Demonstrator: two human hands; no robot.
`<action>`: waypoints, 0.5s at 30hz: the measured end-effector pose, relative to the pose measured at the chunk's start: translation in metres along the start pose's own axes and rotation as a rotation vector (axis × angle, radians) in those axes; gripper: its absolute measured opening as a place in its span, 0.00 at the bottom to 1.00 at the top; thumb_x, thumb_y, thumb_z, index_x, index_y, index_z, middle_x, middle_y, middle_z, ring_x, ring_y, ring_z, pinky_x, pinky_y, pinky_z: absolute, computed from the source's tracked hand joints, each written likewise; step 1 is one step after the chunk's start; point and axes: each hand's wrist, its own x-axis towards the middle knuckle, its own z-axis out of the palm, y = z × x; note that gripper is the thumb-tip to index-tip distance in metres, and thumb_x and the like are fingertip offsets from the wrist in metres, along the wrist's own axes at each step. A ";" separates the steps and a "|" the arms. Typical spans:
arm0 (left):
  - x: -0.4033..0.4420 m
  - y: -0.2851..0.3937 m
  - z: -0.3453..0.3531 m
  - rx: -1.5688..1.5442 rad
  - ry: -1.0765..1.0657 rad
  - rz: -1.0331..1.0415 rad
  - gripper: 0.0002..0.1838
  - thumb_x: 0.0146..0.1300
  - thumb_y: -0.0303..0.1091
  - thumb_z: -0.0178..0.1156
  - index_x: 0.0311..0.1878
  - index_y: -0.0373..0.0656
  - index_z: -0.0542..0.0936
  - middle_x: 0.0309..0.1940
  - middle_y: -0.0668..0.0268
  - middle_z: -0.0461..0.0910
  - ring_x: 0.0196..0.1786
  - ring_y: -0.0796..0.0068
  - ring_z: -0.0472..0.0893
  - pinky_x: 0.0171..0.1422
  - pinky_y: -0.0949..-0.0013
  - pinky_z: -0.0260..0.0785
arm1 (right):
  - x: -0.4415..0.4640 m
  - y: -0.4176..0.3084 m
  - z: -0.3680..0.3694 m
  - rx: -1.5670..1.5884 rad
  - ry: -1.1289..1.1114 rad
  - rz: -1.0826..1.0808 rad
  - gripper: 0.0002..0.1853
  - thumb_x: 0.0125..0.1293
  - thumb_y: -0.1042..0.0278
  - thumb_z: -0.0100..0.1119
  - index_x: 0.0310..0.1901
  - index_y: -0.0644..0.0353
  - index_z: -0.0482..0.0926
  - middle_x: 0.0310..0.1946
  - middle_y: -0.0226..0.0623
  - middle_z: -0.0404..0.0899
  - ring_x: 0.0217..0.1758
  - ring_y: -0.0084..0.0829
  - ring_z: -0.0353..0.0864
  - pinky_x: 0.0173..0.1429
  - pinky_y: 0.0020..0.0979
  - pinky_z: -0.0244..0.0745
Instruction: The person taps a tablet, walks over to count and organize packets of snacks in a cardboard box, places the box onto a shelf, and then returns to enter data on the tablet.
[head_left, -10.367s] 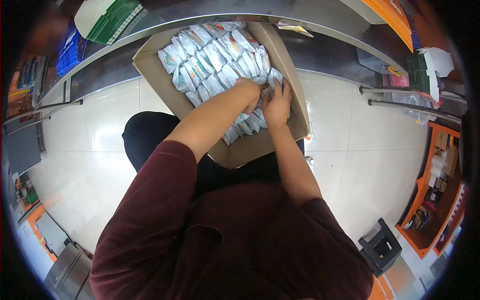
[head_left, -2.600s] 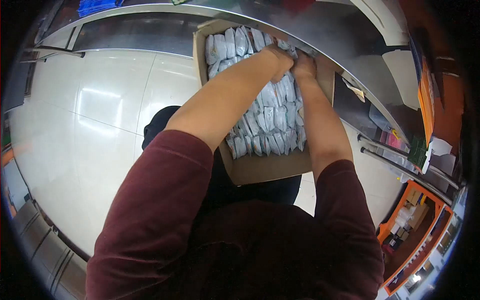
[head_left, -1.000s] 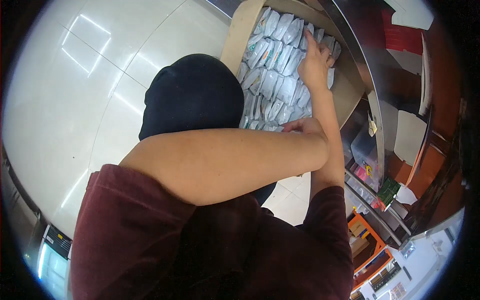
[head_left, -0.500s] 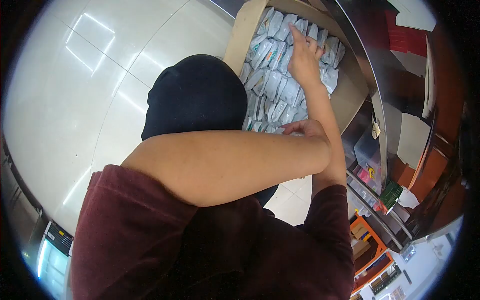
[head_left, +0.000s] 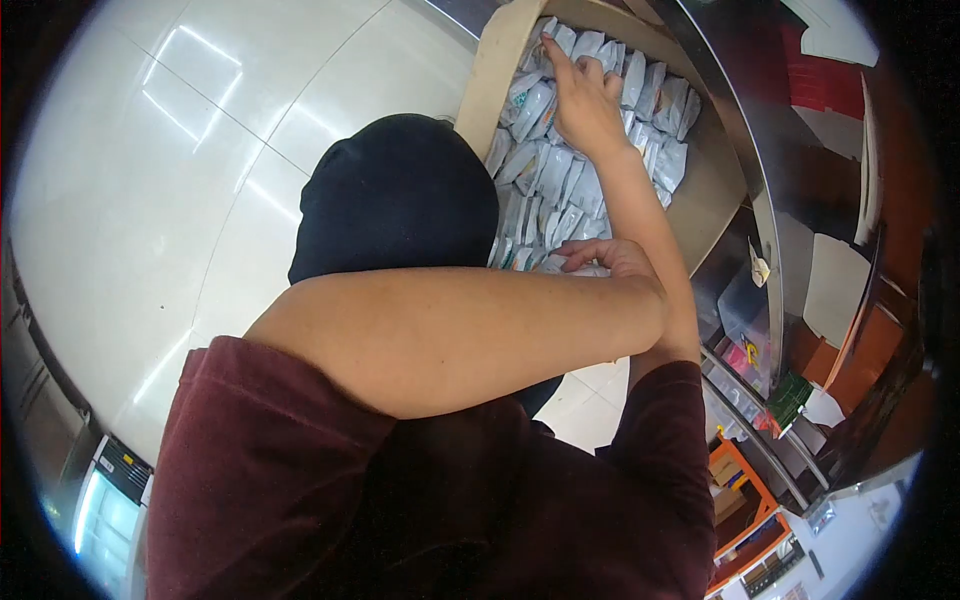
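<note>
My right hand (head_left: 588, 98) reaches over the far part of an open cardboard box (head_left: 487, 75) packed with rows of small pale plastic packets (head_left: 555, 172). Its index finger is stretched towards a packet by the far left corner, the other fingers bent and apart, with nothing visible in them. Nearer to me, my left hand (head_left: 615, 257) rests on the near packets with its fingers apart. My left forearm lies across the view and covers the near end of the box. Some packets show green and orange print.
My knee in black cloth (head_left: 395, 200) stands left of the box. Tiled floor (head_left: 130, 200) extends on the left. A metal-edged counter (head_left: 735, 130) runs along the right, with papers and a clear plastic bin (head_left: 745, 310) beyond. An orange frame (head_left: 745, 480) is at the lower right.
My right hand has moved left across the far packets, its index finger now by the far left corner. My left hand stays in place, its fingers slightly more lifted and spread.
</note>
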 end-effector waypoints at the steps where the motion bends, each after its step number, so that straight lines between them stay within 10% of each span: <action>1: 0.003 0.001 0.001 -0.022 -0.002 -0.020 0.29 0.47 0.40 0.76 0.55 0.42 0.85 0.50 0.58 0.86 0.46 0.47 0.86 0.35 0.56 0.83 | 0.001 0.000 0.002 0.017 0.076 -0.043 0.50 0.53 0.81 0.60 0.79 0.48 0.53 0.66 0.37 0.74 0.60 0.40 0.73 0.59 0.46 0.60; 8: 0.025 -0.007 -0.007 -0.216 0.036 0.111 0.26 0.45 0.40 0.78 0.50 0.40 0.86 0.49 0.59 0.87 0.49 0.55 0.87 0.44 0.55 0.82 | -0.013 0.019 0.011 0.338 0.308 0.135 0.45 0.52 0.79 0.60 0.75 0.50 0.60 0.59 0.50 0.75 0.59 0.45 0.74 0.63 0.47 0.64; 12: 0.015 -0.102 -0.019 -0.439 0.585 0.315 0.30 0.43 0.40 0.79 0.53 0.41 0.86 0.51 0.56 0.86 0.53 0.57 0.86 0.52 0.58 0.79 | -0.062 0.064 -0.027 1.906 0.452 0.861 0.30 0.69 0.64 0.62 0.70 0.62 0.67 0.57 0.51 0.76 0.54 0.43 0.79 0.62 0.42 0.74; 15: 0.058 -0.132 -0.034 -0.661 0.907 0.352 0.33 0.42 0.41 0.80 0.55 0.41 0.85 0.53 0.54 0.85 0.55 0.59 0.85 0.58 0.61 0.77 | -0.118 0.057 -0.070 2.146 0.315 0.727 0.29 0.71 0.63 0.64 0.68 0.66 0.67 0.57 0.48 0.77 0.57 0.39 0.79 0.64 0.39 0.73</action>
